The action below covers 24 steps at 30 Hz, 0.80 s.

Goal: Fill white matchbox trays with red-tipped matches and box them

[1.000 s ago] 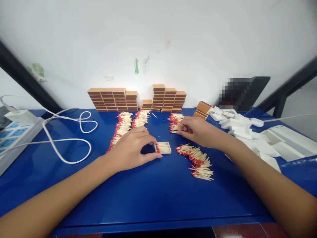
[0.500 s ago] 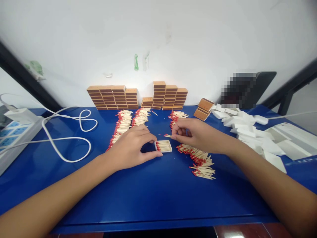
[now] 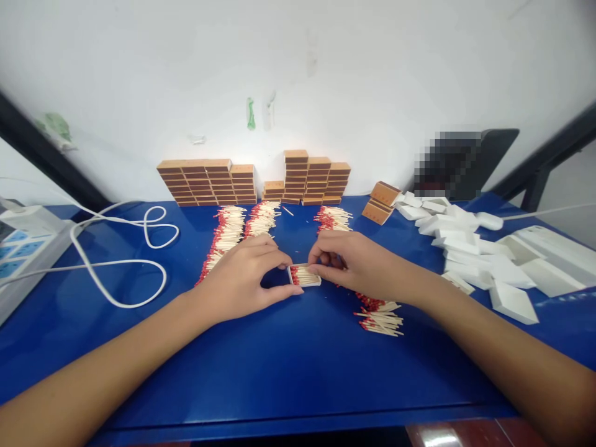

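Note:
A small white matchbox tray (image 3: 305,275) filled with red-tipped matches lies on the blue table (image 3: 288,366). My left hand (image 3: 244,276) pinches its left end between thumb and fingers. My right hand (image 3: 349,264) is closed at the tray's right end, fingertips pressing matches onto it. A heap of loose matches (image 3: 379,313) lies just under and right of my right wrist. Further back are three more rows of matches (image 3: 228,233), (image 3: 261,218), (image 3: 331,218).
Stacks of brown matchboxes (image 3: 209,183), (image 3: 314,183) stand against the white wall. Two more boxes (image 3: 382,202) lean at the right. White empty trays and sleeves (image 3: 470,248) litter the right side. A power strip (image 3: 18,248) and white cable (image 3: 116,261) lie left.
My right hand has come from the far match pile with a few matches, down and left to the tray's right end. My left hand has stayed on the tray.

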{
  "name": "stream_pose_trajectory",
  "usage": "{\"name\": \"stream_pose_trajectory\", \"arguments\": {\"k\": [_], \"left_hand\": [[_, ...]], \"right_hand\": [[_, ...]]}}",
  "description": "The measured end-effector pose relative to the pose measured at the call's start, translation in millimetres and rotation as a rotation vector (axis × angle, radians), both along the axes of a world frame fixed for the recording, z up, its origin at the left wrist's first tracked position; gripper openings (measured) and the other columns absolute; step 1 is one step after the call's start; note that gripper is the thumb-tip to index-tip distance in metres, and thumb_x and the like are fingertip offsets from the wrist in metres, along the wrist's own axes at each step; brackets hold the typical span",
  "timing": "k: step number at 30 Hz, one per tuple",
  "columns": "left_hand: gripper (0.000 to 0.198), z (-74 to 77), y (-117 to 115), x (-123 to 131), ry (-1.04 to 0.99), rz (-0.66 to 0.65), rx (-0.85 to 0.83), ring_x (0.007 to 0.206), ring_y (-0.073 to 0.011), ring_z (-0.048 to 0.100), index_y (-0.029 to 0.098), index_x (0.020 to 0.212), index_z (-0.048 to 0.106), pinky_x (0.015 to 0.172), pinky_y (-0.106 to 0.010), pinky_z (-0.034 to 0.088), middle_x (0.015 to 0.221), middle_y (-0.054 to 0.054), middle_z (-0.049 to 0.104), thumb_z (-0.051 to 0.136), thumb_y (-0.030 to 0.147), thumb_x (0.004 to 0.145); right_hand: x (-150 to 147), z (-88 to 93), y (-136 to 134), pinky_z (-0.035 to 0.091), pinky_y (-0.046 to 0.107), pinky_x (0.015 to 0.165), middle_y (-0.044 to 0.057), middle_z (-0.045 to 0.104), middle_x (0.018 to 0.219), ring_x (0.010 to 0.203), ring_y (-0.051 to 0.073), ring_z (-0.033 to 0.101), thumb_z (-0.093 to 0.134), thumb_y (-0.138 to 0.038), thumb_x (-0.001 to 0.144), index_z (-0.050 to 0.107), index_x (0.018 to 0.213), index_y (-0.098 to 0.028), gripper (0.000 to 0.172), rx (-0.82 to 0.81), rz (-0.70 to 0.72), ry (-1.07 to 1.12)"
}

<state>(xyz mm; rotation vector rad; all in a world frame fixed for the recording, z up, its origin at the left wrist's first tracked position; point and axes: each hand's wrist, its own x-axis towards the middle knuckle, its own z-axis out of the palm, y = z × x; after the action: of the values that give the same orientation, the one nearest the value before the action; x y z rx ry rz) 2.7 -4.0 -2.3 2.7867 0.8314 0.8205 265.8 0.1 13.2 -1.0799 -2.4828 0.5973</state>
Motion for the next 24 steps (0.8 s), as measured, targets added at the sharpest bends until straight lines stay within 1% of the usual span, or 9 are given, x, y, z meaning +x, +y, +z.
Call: {"name": "stream_pose_trajectory", "arguments": {"k": [4,12,19,24], "left_hand": [[0.032,-0.5,0.3,-0.7,-0.002,0.004,-0.008,0.090,-0.0234,0.067,0.018,0.100,0.074,0.082,-0.037,0.055,0.090,-0.006,0.073,0.079,0.049,0.093],[0.033,-0.4,0.9,-1.0,0.030,0.015,-0.015,0.091,-0.0238,0.067,0.018,0.099,0.075,0.083,-0.038,0.055,0.090,-0.006,0.073,0.078,0.050,0.094],[0.031,-1.8,1.6,-2.1,0.031,0.015,-0.037,0.093,-0.0234,0.067,0.020,0.104,0.075,0.085,-0.038,0.056,0.092,-0.006,0.072,0.078,0.049,0.094],[0.030,-0.7,0.7,-1.7,0.039,-0.001,-0.038,0.094,-0.0237,0.068,0.020,0.105,0.076,0.087,-0.039,0.056,0.094,-0.006,0.074,0.077,0.048,0.095]], "right_hand": [[0.8,2.3,-0.8,0.042,0.030,0.068,0.003,0.067,0.085,0.076,0.017,0.057,0.065,-0.029,0.102,0.072,0.095,-0.021,0.013,0.003,0.011,0.006],[-0.4,-1.1,0.2,0.040,0.030,0.066,0.000,0.065,0.080,0.073,0.016,0.056,0.061,-0.029,0.104,0.071,0.100,-0.022,0.012,-0.009,0.018,0.033],[-3.4,0.1,-0.6,0.040,0.031,0.068,0.001,0.065,0.081,0.074,0.017,0.056,0.063,-0.030,0.103,0.067,0.094,-0.022,0.012,-0.008,-0.039,-0.006],[-3.4,-0.9,-1.4,0.039,0.031,0.067,0.001,0.065,0.081,0.075,0.017,0.056,0.061,-0.033,0.104,0.064,0.090,-0.022,0.017,-0.017,-0.047,-0.012]]}}
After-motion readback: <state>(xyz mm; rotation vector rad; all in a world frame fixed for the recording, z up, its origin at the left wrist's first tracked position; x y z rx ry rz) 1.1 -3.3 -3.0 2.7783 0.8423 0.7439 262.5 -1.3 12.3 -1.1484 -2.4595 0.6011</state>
